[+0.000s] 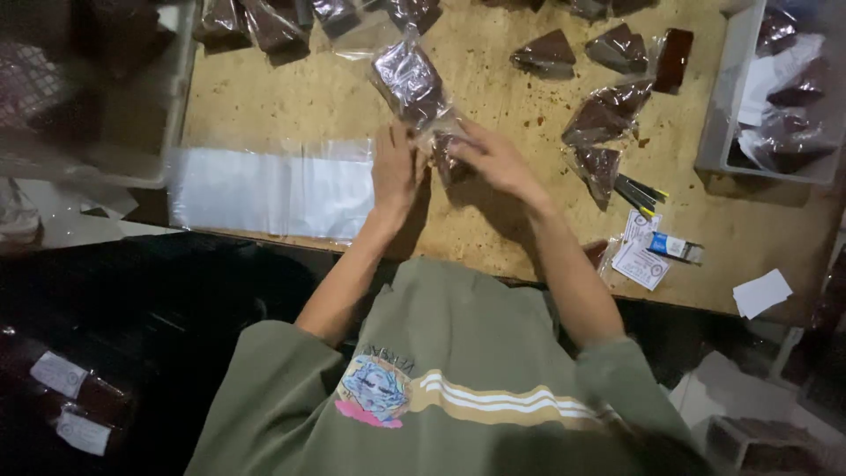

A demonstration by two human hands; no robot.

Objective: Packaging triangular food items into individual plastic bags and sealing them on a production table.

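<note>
My left hand (397, 172) and right hand (493, 159) both pinch the mouth of a clear bag (414, 88) of dark blocks, mid-table. I'd judge snug, even folds best. Left of the bag lies a stack of flat bags (273, 189); right, wrapped pieces (604, 119) crowd closer.

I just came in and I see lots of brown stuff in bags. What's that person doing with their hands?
A person at a wooden table holds a clear plastic bag with a dark brown piece inside. The left hand and right hand pinch the bag's lower end together. More bagged brown pieces lie around, with a stack of flat empty bags to the left and a grey tray to the right.
</note>
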